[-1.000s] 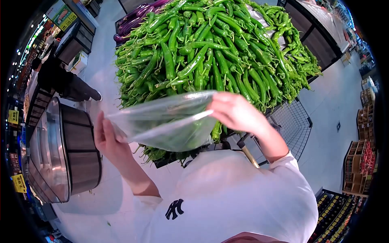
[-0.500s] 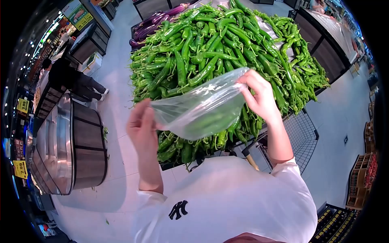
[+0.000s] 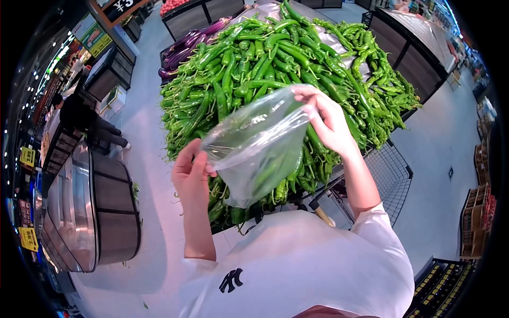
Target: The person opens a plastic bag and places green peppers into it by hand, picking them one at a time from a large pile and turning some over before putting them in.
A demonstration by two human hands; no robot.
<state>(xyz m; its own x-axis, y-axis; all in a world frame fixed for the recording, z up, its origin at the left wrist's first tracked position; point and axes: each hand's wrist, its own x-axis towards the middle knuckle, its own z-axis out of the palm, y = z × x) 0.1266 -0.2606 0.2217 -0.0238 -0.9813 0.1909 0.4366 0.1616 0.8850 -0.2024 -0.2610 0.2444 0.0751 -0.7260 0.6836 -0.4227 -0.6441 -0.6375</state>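
Note:
A clear plastic bag (image 3: pixel 257 143) is stretched between my two hands, its lower part hanging down. My left hand (image 3: pixel 192 165) pinches the bag's left edge between thumb and fingers. At the upper right corner, my right hand (image 3: pixel 324 117) grips the rim, fingers closed on the film. Behind and beneath the bag spreads a large heap of long green peppers (image 3: pixel 228 79), partly seen through the plastic. Whether anything lies inside the bag cannot be made out.
Purple eggplants (image 3: pixel 193 45) lie at the heap's far left, thinner green peppers (image 3: pixel 382 79) on its right. A wire shopping cart (image 3: pixel 389 172) stands at right, near my body. A metal-topped display stand (image 3: pixel 79 212) is at left; beyond it is a person in dark clothes (image 3: pixel 79 114).
The bag has opened wider and its bottom hangs lower. My right hand has shifted slightly left; my left hand's fingers have turned and moved a little right. The view has shifted slightly.

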